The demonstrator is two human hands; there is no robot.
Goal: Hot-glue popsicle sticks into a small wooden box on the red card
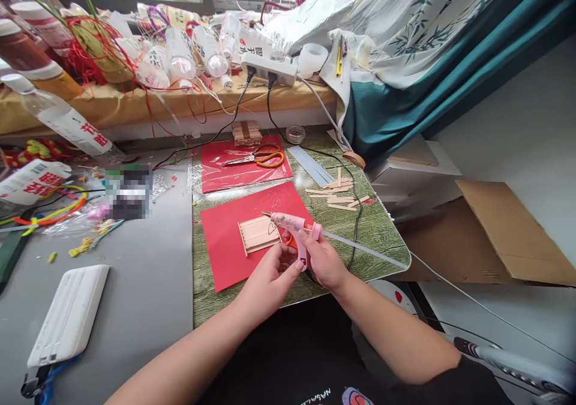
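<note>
A pink hot glue gun [288,220] is gripped between my two hands above the table, its nozzle pointing left. My left hand [267,279] closes on the lower handle, with the thumb beside a small dark switch. Around the back of the gun wraps my right hand [327,262]. From the gun's rear a long translucent glue stick [366,250] sticks out to the right. Beneath the nozzle, a small panel of wooden craft sticks [257,237] lies on a red sheet [218,258]. Thin glue strings show on the sheet near it.
Behind lie scissors [263,156] on a wrapped red pack [216,174], and a bundle of craft sticks [246,133]. Spare glue sticks [310,166] and loose craft sticks [339,198] lie right. A black cord [359,213] crosses the table from a power strip [274,72]. A white power bank [69,315] lies left.
</note>
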